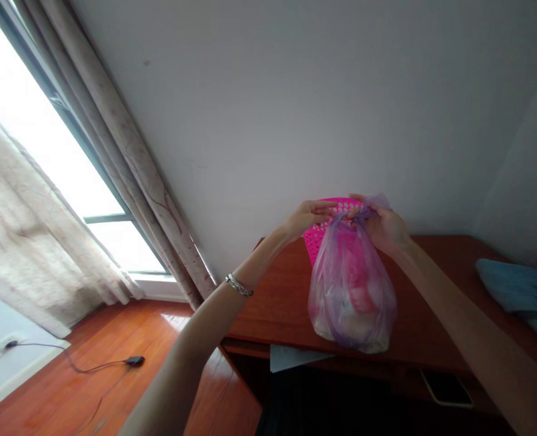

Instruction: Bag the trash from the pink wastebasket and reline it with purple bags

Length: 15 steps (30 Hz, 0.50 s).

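The right hand [386,229] is grasping the twisted neck of the translucent purple bag [350,297], which is bulging with pink and pale contents. The left hand [311,217] is reaching to the opposite side of this neck with its fingers extended; whether they are gripping the plastic cannot be determined. The bag is hanging below both hands, before the reddish-brown desk [277,297]; contact between its base and the desktop cannot be confirmed. Behind the bag, a perforated pink basket [313,242] is standing near the wall [268,121]. Folded blue cloth [518,287] is lying at the desk's right side.
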{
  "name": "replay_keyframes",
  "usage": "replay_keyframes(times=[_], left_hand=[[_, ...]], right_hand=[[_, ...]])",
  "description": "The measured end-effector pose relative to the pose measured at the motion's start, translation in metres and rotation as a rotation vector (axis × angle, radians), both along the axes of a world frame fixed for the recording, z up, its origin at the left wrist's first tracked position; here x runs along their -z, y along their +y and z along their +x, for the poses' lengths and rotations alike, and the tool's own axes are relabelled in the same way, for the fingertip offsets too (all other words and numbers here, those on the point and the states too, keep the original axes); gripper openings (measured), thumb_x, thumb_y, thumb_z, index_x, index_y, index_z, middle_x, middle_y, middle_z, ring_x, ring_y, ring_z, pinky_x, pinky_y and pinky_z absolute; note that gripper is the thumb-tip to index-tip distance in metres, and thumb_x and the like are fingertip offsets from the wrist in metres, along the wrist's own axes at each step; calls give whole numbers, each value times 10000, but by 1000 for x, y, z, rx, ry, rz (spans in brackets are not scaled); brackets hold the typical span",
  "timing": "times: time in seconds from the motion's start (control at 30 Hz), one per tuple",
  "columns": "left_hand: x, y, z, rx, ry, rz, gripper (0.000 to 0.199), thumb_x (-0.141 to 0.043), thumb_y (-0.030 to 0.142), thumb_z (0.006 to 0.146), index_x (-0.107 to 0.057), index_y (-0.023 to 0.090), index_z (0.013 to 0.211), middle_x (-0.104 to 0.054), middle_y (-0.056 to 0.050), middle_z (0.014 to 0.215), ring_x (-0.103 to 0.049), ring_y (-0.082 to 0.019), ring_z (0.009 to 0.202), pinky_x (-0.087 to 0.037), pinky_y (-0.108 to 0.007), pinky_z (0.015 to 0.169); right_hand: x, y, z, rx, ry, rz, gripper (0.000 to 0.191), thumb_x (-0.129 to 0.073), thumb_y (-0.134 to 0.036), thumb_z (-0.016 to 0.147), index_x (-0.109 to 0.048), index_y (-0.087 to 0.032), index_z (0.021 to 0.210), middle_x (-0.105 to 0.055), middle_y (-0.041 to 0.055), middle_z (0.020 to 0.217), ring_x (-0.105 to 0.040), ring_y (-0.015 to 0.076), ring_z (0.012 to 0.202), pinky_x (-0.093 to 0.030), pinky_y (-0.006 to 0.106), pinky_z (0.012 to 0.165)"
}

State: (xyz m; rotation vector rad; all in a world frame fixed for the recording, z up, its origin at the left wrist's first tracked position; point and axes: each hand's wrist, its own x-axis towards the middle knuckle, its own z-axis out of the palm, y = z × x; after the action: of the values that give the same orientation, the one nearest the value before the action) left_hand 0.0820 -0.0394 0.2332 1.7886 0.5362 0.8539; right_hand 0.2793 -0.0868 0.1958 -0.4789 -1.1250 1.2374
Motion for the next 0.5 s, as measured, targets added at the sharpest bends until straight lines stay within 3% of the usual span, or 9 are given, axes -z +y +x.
replay_keyframes(times=[0.13,0.27,0.37,0.5], left_hand=[[-4,3,3,11,86,128,382,-676,181,757,-684,120,1135,-706,-48,792,-588,-116,694,-424,-261,676],[-8,7,2,13,199,278,183,-671,262,777,-754,143,889,-719,-47,813,-599,-141,758,-443,-285,740],[-9,10,0,-61,236,404,191,-657,306,786,-721,129,753,-681,-31,722,-572,-130,710,-435,-276,707],[-6,9,1,-100,115,340,217,-607,319,831,-660,113,792,-662,-37,756,-573,-111,708,-437,-264,702]], right_hand=[[-3,-2,-1,1,19,-4,271,-512,-288,847,-619,-188,1075,-686,27,738,-635,153,705,-524,280,643],[-5,-4,1,-9,20,-17,266,-494,-275,855,-632,-192,1066,-687,26,740,-621,142,670,-512,262,613],[-5,-4,2,-14,31,-32,269,-482,-267,861,-635,-192,1069,-685,27,745,-621,142,670,-505,254,605],[-4,-4,2,-11,59,-64,270,-471,-263,872,-633,-192,1077,-678,23,734,-619,140,672,-495,243,588]])
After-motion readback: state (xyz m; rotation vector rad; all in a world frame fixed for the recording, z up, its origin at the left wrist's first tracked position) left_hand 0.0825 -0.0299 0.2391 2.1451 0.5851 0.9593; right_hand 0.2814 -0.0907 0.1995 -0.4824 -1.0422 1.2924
